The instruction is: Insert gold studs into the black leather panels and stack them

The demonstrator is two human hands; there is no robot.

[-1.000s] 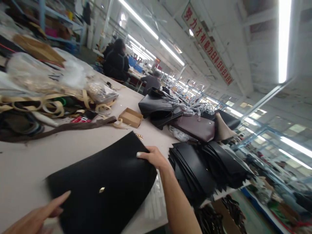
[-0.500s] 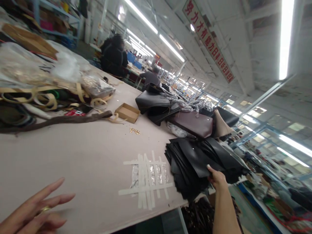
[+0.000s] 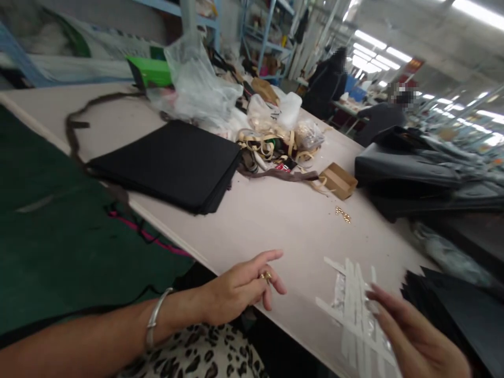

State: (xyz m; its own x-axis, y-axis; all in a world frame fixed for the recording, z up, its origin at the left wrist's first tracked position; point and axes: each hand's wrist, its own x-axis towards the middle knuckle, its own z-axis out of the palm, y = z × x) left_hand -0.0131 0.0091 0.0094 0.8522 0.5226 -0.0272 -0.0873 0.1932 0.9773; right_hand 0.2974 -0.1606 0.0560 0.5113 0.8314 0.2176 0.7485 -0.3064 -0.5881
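Note:
My left hand (image 3: 240,289) hovers over the near edge of the pale worktable (image 3: 255,215), fingers spread and loosely curled, holding nothing; a ring shows on one finger and a bracelet on the wrist. My right hand (image 3: 413,338) is at the lower right, fingers stretched out and apart, blurred, just above a patch of white tape strips (image 3: 350,310) stuck to the table. Right of that hand lies a pile of black leather pieces (image 3: 460,310). A flat stack of black panels (image 3: 173,163) lies at the table's left side.
A small cardboard box (image 3: 338,181), a few gold fittings (image 3: 343,214), tan straps (image 3: 271,144) and plastic bags (image 3: 197,84) lie mid-table. Dark handbags (image 3: 413,173) sit to the right. Other people sit at tables behind. Green floor (image 3: 59,236) is at left.
The view has swung left. My right hand has let go of the black leather piece on the right-hand pile and now hovers open over the tape. My left hand has moved to the table edge.

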